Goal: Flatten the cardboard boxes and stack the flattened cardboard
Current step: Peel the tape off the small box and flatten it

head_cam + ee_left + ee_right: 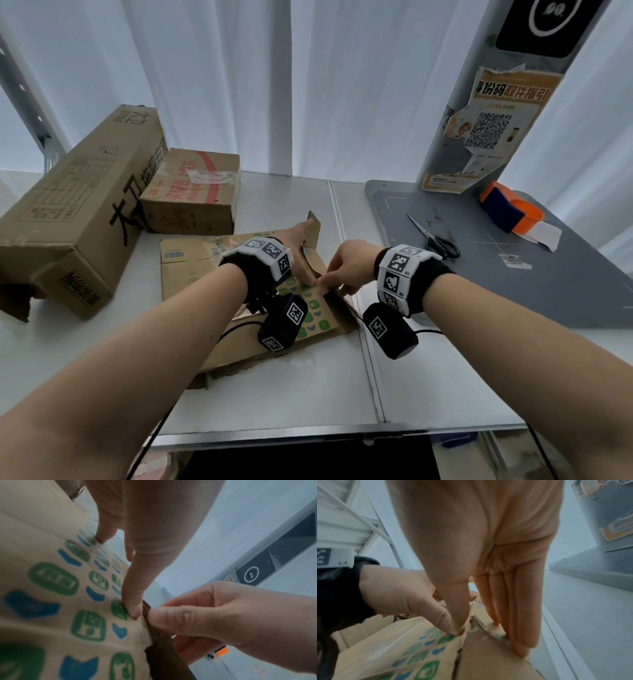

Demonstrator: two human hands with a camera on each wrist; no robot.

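The step in hand looks like the flattening of 1 box: the printed cardboard (239,274), brown with green and blue icons, lies nearly flat on the white table (291,387) near the middle, with 1 flap still raised at its far right corner. Both hands meet at its right edge. The left hand (301,253) presses down on the printed face with fingers spread and mostly straight; in the left wrist view its thumb tip (135,609) and a fingertip bear on the surface right at the edge, gripping nothing. The right hand (346,263) pinches that same edge, its thumb (453,605) on top against the left thumb and its other fingers (518,615) extended close together down the outer side of a panel. What exactly is caught in the pinch, a flap or a tape strip, I cannot tell. The next move probably calls for pulling or folding this edge while the left hand holds the sheet down, then pressing the raised flap flat. 2 boxes remain unflattened at the far left: a long box (75,212) and a smaller box (191,192) just beside it.
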